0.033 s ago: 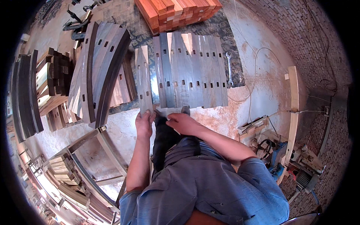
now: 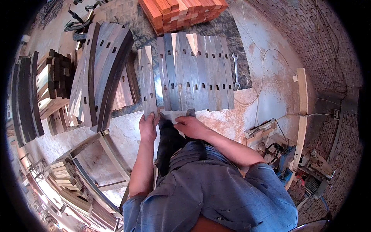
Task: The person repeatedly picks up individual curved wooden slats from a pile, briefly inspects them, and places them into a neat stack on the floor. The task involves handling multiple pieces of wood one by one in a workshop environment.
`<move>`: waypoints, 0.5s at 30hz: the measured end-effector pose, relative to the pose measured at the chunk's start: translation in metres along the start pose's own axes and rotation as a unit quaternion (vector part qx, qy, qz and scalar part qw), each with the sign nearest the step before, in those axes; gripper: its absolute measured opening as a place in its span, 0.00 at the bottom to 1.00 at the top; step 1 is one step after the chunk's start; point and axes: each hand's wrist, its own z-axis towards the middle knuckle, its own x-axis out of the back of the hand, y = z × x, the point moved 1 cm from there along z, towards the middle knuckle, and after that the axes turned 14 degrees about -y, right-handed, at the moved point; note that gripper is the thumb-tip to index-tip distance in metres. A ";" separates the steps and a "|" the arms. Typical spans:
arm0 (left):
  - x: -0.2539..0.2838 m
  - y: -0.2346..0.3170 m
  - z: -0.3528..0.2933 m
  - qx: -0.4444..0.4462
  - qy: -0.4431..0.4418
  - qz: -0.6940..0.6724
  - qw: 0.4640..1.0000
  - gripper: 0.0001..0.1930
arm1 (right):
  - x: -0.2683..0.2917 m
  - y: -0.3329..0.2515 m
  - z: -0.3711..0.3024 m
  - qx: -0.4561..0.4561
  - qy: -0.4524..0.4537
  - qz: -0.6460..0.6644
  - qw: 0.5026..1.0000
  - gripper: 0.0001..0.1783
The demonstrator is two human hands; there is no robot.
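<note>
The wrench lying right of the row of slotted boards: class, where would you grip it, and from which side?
Grip the wrench at its slim mid-shaft, coming from its right side. It lies flat, lengthways, with bare floor there; the slotted boards crowd its left.

A row of grey slotted planks lies flat on the floor as the landmark; a stack of orange-red wooden blocks sits just beyond its far end, and a metal spanner lies just beside its right edge. Left of the row, curved dark slotted boards lean together, with further dark curved pieces well apart at the far left. Right of the row stands a pale wooden strip, crossed by thin cables.
</note>
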 end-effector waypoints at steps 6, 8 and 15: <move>-0.007 -0.004 -0.003 0.001 0.053 0.078 0.996 0.19 | 0.011 0.059 -0.030 -0.039 0.027 0.143 0.989 0.20; -0.019 0.006 -0.019 -0.007 0.176 0.250 0.952 0.25 | 0.024 0.049 -0.043 -0.055 0.023 0.220 0.974 0.19; -0.104 0.021 -0.040 -0.126 -0.010 0.598 0.791 0.25 | 0.041 0.054 -0.051 -0.037 0.029 0.241 0.969 0.16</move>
